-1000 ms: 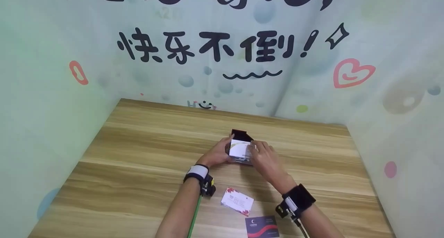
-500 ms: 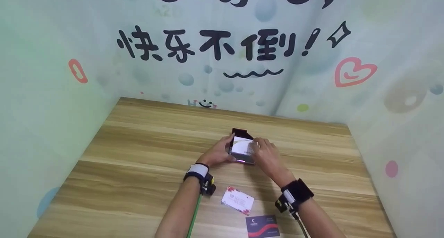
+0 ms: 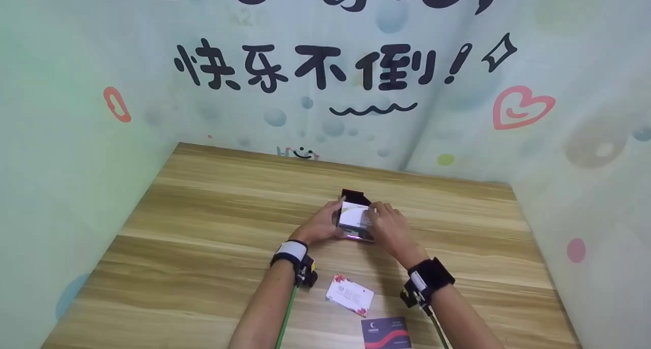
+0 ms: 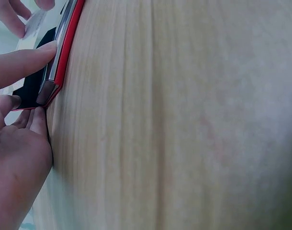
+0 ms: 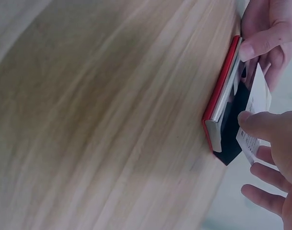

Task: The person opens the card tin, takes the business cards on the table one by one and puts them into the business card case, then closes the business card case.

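A business card case (image 3: 354, 195) with a black inside lies open near the middle of the table. Both wrist views show its red outside and silvery rim (image 5: 223, 81). My left hand (image 3: 320, 226) grips the case by its left side, with the thumb on the near rim in the left wrist view. Between the thumb and fingers of my right hand (image 3: 394, 234) is a white business card (image 3: 353, 214), pinched at its right end. In the right wrist view that card (image 5: 253, 103) is tilted over the black inside. My right fingertips are partly hidden in the head view.
On the wooden table (image 3: 213, 201), nearer to me, lie a white card with red flowers (image 3: 350, 295) and a dark card with a red wave (image 3: 386, 332). A printed backdrop (image 3: 315, 120) closes off the back and sides.
Since one second ago the white card has shifted slightly away from the case's near rim, and more dark interior shows below it. Both hands stay on the same things.
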A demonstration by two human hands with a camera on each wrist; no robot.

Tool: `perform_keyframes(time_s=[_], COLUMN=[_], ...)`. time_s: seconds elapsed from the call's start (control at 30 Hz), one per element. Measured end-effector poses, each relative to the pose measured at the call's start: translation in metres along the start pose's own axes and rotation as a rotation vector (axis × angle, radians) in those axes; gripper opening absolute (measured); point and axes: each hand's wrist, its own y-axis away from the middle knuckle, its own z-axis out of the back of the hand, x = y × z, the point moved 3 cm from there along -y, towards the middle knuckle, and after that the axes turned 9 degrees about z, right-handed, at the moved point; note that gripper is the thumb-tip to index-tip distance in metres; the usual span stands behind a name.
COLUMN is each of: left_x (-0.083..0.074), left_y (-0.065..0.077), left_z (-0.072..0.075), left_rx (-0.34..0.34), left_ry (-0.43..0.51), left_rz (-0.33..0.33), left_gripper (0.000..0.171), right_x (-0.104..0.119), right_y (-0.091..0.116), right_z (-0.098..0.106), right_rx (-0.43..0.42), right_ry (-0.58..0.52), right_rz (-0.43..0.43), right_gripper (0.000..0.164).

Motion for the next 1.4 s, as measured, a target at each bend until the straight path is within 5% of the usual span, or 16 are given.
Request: perform_keyframes(time_s=[0.83,1.1,1.4], left_x=[0.002,0.0,0.001], left_y=[0.003,0.0,0.001], left_z=[0.001,-0.001,-0.001], left_rx=[0.009,0.023,0.021], left_ry=[0.045,0.078,0.057], left_rz=[0.042,-0.013,0.024], left_gripper=[0.101,0.102,0.102], right_x=[-0.007,-0.007,-0.007], right_y=[-0.005,-0.006,-0.006], right_z=[-0.017,-0.018,-0.021], right_rx=[0.132,0.083,0.125], right_ry=[-0.108,-0.11,-0.15], right_rz=[-0.043,-0.029,-0.089], right_gripper=[0.027,0.024,0.023])
